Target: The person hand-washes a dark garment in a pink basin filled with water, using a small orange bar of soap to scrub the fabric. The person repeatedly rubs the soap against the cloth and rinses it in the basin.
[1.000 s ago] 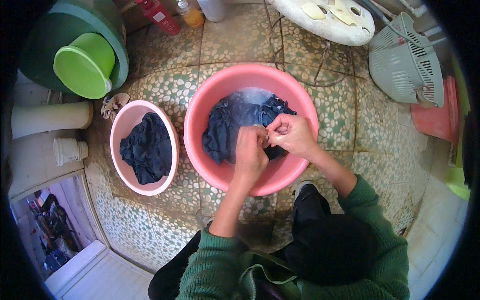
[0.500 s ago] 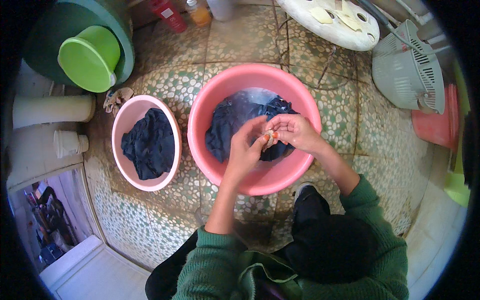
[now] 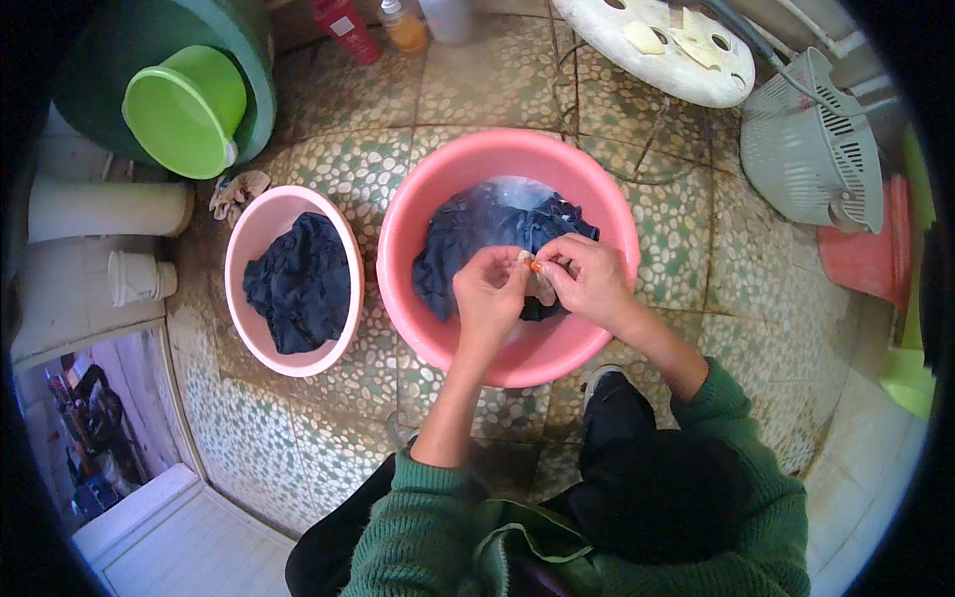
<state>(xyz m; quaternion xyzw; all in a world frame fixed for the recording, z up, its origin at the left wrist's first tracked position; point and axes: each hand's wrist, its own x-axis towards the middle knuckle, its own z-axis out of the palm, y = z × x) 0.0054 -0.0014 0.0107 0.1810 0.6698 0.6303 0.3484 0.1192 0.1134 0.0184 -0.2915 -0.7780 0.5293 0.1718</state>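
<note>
Over the large pink basin (image 3: 394,289), my left hand (image 3: 489,295) and my right hand (image 3: 591,283) pinch a small pale, crumpled piece (image 3: 542,290) between thumbs and fingers. It looks like a scrap of thin wet cloth, but its kind is not clear. Orange spots show at the fingertips. Dark blue wet clothes (image 3: 448,239) lie in cloudy water beneath, partly hidden by my hands. To the left, another dark garment (image 3: 298,284) lies bunched in a smaller pale pink basin (image 3: 236,308).
A green bucket (image 3: 174,124) sits in a big dark green tub (image 3: 261,90) at the far left. Bottles, including a red one (image 3: 346,30), stand at the back. A white stool (image 3: 667,50) and grey basket (image 3: 811,149) are at far right, with a hose (image 3: 647,139) along the tiles.
My hands have drawn slightly apart and lower, and the pale piece now hangs between the fingertips rather than being bunched in them. The basins have not moved.
</note>
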